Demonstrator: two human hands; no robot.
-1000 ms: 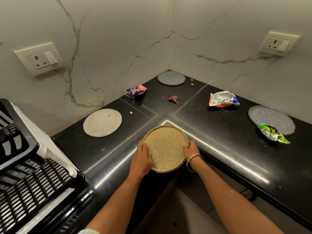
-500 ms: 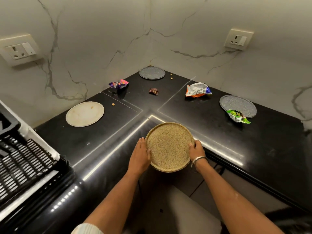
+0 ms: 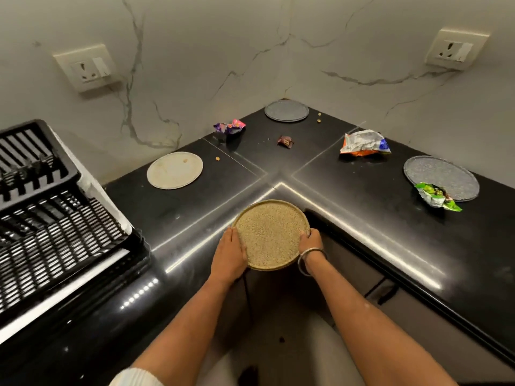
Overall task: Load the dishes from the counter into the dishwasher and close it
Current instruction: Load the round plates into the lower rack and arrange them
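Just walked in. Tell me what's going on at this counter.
A person holds a speckled tan plate by its rim with both hands, left hand and right hand, at the inner corner of the black counter. A cream plate and two grey plates lie on the counter among snack wrappers. A black dish rack stands at the left.
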